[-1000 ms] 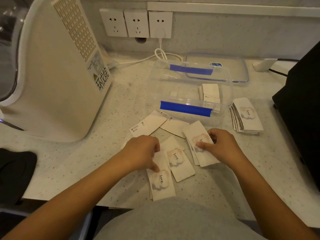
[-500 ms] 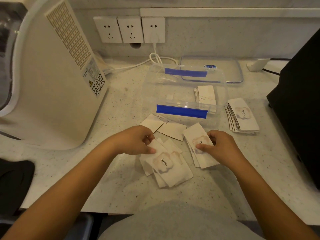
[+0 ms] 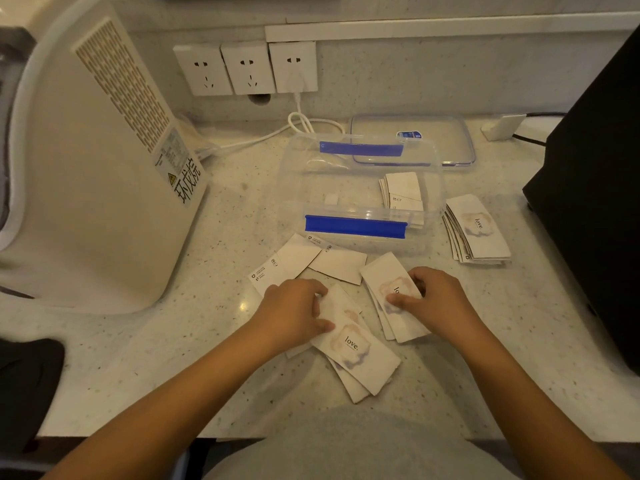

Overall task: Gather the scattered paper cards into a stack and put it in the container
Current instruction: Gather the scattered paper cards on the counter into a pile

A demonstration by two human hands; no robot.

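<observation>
Pale paper cards printed "love" lie scattered on the speckled counter in front of a clear plastic container [image 3: 294, 188] with blue clips. My left hand [image 3: 294, 311] grips the upper end of a small fanned pile of cards [image 3: 360, 358]. My right hand [image 3: 438, 303] pinches another small pile of cards [image 3: 384, 277] just to the right. Two face-down cards [image 3: 304, 256] lie beyond my left hand. A few cards [image 3: 403, 190] stand inside the container at its right end. A further stack [image 3: 479, 233] rests on the counter right of the container.
A tall cream appliance [image 3: 93, 174] stands at the left. The container's lid [image 3: 412, 140] lies behind it near wall sockets [image 3: 247, 67] and a white cable [image 3: 301, 124]. A black box [image 3: 595, 188] fills the right edge. A dark object [image 3: 24, 379] sits at the lower left.
My left hand has slid the loose cards together into one fanned pile and now grips it. My right hand has stayed on its pile. The view has shifted slightly.
</observation>
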